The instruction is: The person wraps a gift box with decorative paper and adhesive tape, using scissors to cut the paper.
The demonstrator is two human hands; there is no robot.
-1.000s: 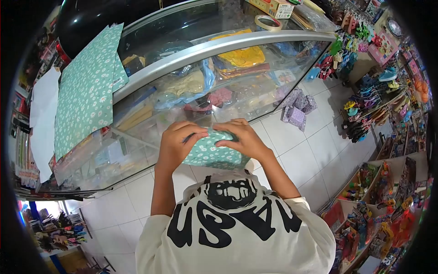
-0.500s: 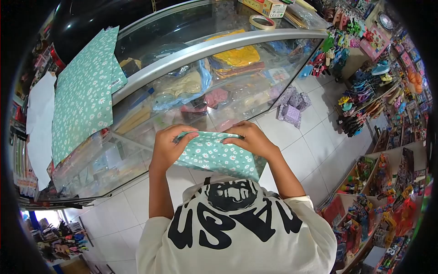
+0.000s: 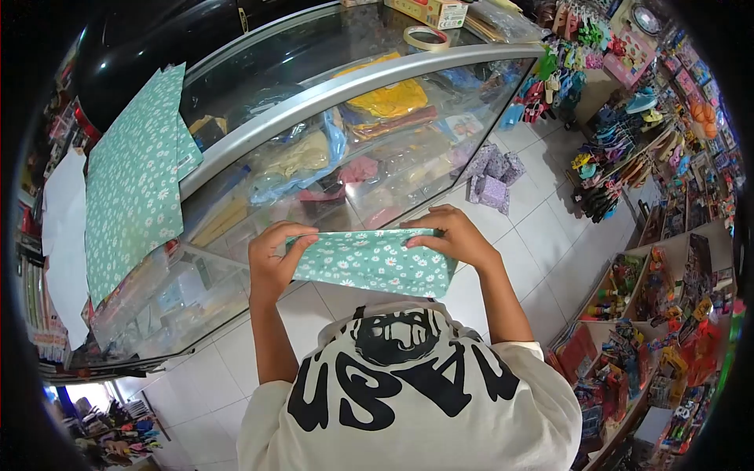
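Observation:
Between my two hands, in front of my chest, is a green daisy-patterned piece (image 3: 369,261), its top edge stretched nearly level. My left hand (image 3: 276,255) pinches its left top corner between thumb and fingers. The right top corner is gripped by my right hand (image 3: 455,237), thumb on the near face. What lies behind the piece is hidden. Larger green daisy-patterned sheets (image 3: 137,184) lie over the left end of the glass counter, beside white paper (image 3: 64,247).
The glass counter (image 3: 314,93) holds bagged goods and has a tape roll (image 3: 426,38) and a box (image 3: 428,12) on top. Purple patterned packages (image 3: 493,184) sit on the floor. Shelves of small goods (image 3: 667,337) stand at the right.
The green piece is now spread wider and flatter, with my hands slightly farther apart. The counter and sheets have shifted a little left in view.

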